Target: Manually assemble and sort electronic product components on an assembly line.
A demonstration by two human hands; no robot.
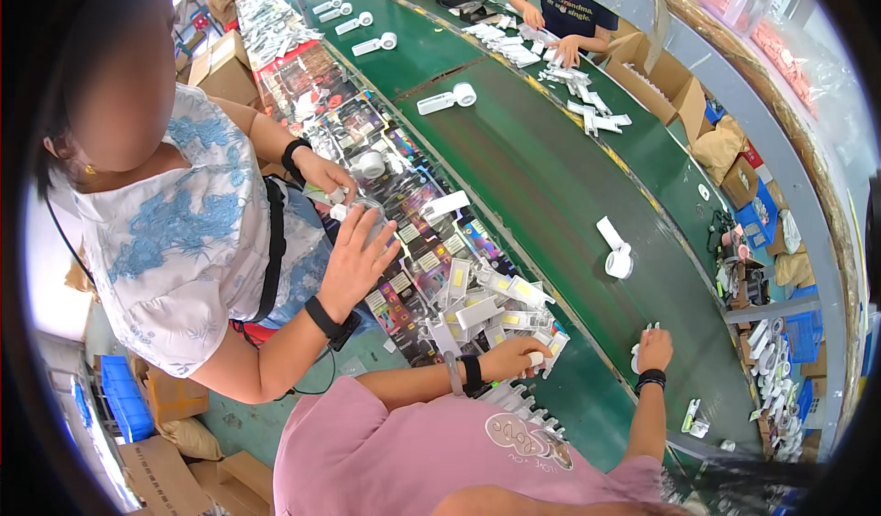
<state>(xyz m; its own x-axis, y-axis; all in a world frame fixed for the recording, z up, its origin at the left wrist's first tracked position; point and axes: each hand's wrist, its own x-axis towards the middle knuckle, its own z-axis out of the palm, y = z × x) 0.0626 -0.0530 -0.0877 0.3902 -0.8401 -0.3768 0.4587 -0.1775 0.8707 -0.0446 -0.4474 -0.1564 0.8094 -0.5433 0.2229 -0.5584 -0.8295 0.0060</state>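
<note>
So, left to right. A co-worker's hand [353, 259], fingers spread, hovers over a clear round piece at the side table [418, 241], which is covered in dark printed cards.

Left hand [516, 358] sits at the near end of the packet pile [496, 300], white packets with yellow labels. Its fingers are curled and pinching a small white piece [537, 360]. The pile lies just up and left of it, touching the knuckles. A row of white parts [523, 406] stands just below the wrist.

Right hand [653, 346] is over the green belt [551, 177], well apart from the left. Its fingers are pressed together on a small white part [637, 355]. What the part is, I can't tell.

Nearest unit on the belt is a white fan [617, 252], up-belt of the right hand and slightly left. Its long axis runs up-left, with the round head at the near end. The right hand is clearly the nearer one.

Containers: open cartons [656, 76] beyond the belt, contents hidden. A blue bin [803, 332] far right holds white units.
</note>
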